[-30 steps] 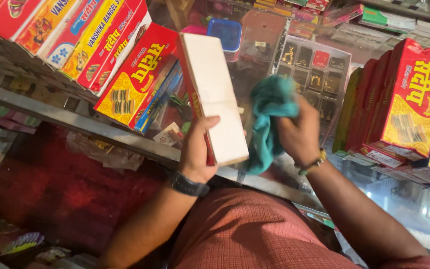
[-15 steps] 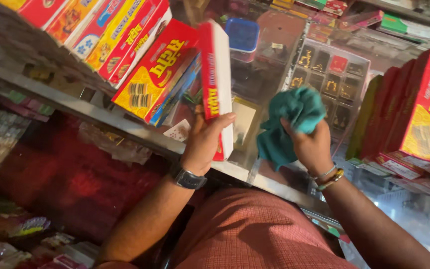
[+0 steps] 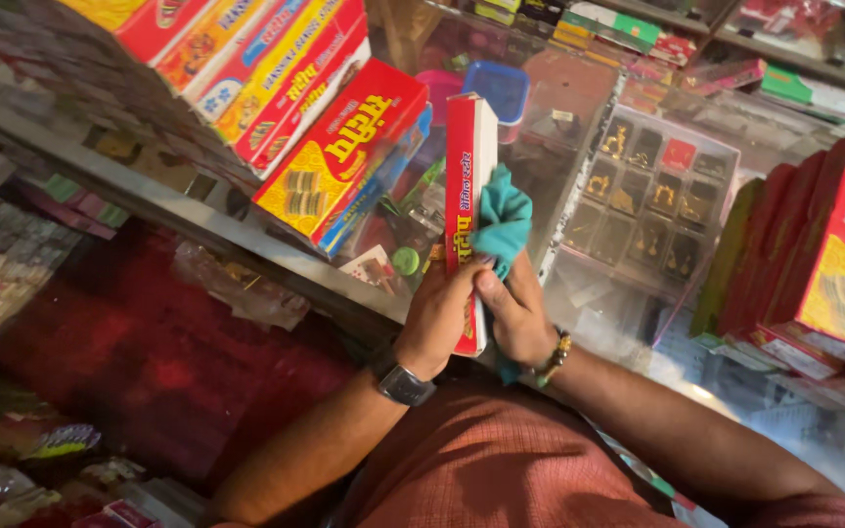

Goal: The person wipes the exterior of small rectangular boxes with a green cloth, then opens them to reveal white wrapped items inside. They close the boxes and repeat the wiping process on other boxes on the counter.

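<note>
While the left hand (image 3: 439,318) clamped the lower end of a long red and white box (image 3: 467,196), held on edge above the glass table (image 3: 579,293), the right hand (image 3: 517,318) pressed a teal cloth (image 3: 503,223) against the box's right face, so both hands met around it. Just to the left, a leaning row of red and yellow boxes (image 3: 344,156) crowded close to the held box. Behind it sat a blue-lidded container (image 3: 497,90) and a clear tray of small gold ornaments (image 3: 652,186). Further right, a second stack of red boxes (image 3: 833,264) stood well apart.
</note>
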